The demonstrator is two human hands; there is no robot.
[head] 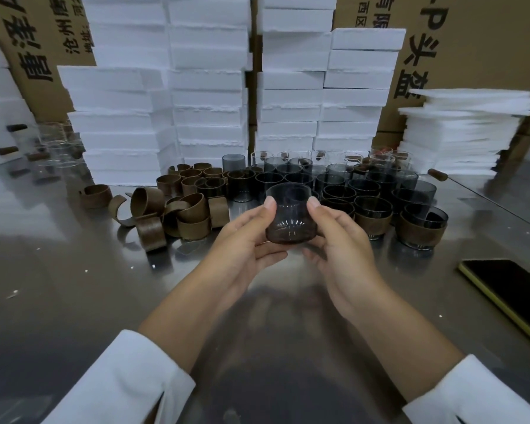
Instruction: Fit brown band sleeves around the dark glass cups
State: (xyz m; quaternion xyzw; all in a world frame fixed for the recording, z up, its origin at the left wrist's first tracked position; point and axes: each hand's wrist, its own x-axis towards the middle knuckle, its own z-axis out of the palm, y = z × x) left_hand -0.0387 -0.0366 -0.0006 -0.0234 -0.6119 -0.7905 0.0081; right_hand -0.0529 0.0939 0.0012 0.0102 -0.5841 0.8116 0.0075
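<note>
A packing workshop is shown: foam blocks and printed cartons are stacked behind a steel desk.

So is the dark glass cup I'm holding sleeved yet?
Not sleeved: the held dark glass cup shows bare glass from rim to base.

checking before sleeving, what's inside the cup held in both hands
Nothing shows inside the held cup; it looks empty. The left hand and right hand cover parts of its sides.
</note>
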